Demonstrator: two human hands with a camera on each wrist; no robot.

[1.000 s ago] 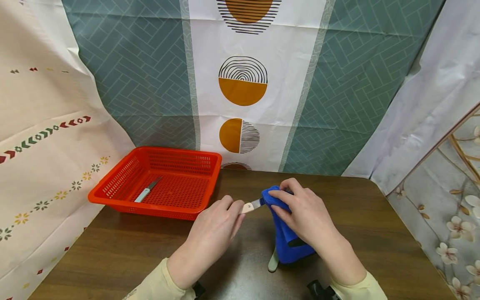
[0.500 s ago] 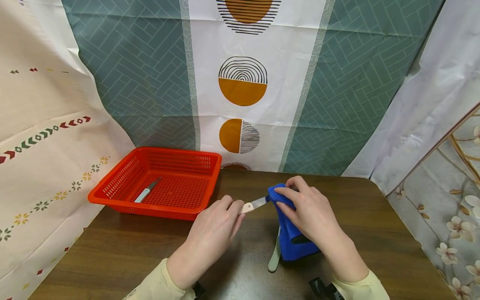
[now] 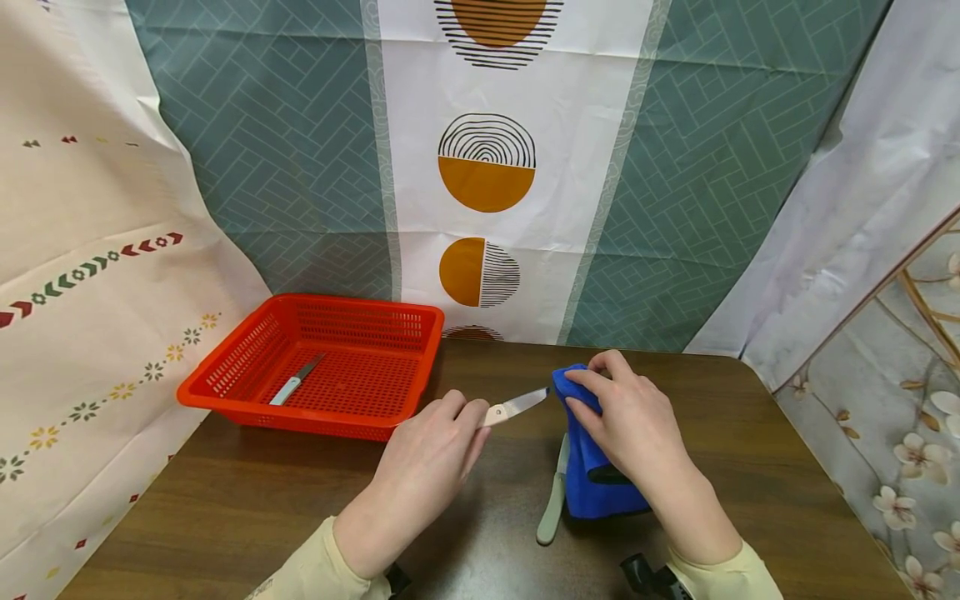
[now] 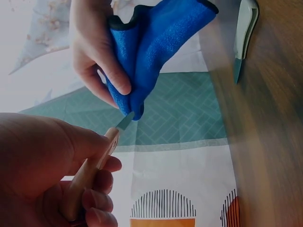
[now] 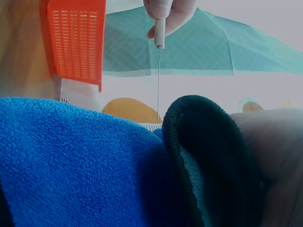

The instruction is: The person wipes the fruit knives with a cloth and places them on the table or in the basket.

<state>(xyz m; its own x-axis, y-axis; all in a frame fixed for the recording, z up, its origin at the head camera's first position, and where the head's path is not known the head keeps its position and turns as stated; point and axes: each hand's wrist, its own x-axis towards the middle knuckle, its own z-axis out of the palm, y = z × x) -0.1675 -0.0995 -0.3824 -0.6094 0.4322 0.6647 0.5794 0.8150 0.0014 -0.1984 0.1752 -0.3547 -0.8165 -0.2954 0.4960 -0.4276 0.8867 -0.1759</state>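
Note:
My left hand (image 3: 431, 462) grips the cream handle of a small knife (image 3: 517, 406), its blade pointing right and slightly up. A folded blue cloth (image 3: 603, 497) with dark edging hangs from my right hand (image 3: 633, 421), pinched between thumb and fingers. In the head view, the blade's tip ends right at the cloth's upper corner. The left wrist view has the handle (image 4: 84, 184) inside the curled left fingers, with the cloth (image 4: 161, 42) meeting the blade beyond. Beside the cloth, a knife with a pale green handle (image 3: 552, 508) lies on the table.
A red perforated basket (image 3: 191, 392) stands at the back left of the brown wooden table (image 3: 285, 492). One knife with a whitish handle (image 3: 285, 391) lies inside it. Patterned fabric (image 3: 300, 167) hangs behind and at both sides.
My right hand has drawn the cloth rightward along the blade to its tip, baring more of the blade. More of the green-handled knife shows. The left hand stays in place.

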